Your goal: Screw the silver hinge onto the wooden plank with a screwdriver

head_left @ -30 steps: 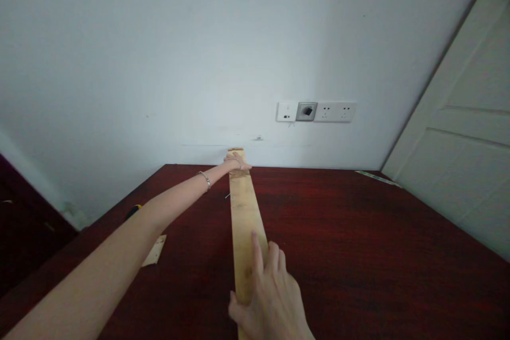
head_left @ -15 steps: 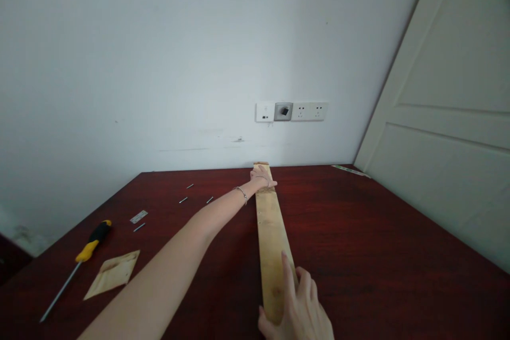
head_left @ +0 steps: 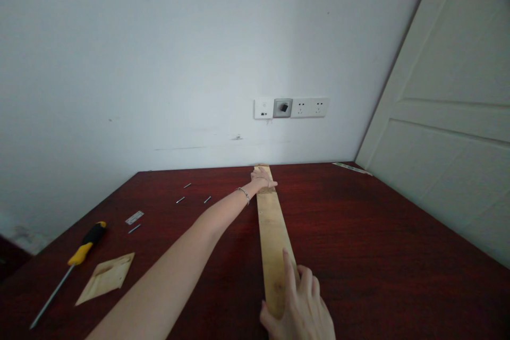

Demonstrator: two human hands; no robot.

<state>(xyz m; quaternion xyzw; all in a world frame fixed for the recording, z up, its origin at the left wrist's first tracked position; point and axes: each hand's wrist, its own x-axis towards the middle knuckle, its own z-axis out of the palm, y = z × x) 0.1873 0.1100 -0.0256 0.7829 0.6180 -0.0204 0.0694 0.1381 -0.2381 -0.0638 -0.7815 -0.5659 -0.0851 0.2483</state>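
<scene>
Wooden plank (head_left: 273, 228) ran along table (head_left: 358, 228) toward wall (head_left: 199, 79); left hand (head_left: 262, 177) clasped across far end, right hand (head_left: 300, 297) pinching near edges. Uneven pressure risked skewing it, far end scraping wall.

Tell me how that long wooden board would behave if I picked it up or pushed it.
The wooden board would probably stay stiff, since it looks straight between the left hand and right hand. Being long and narrow, it may swing or dip if lifted by one end. Its broad, flat face suggests it would slide rather than roll.
</scene>
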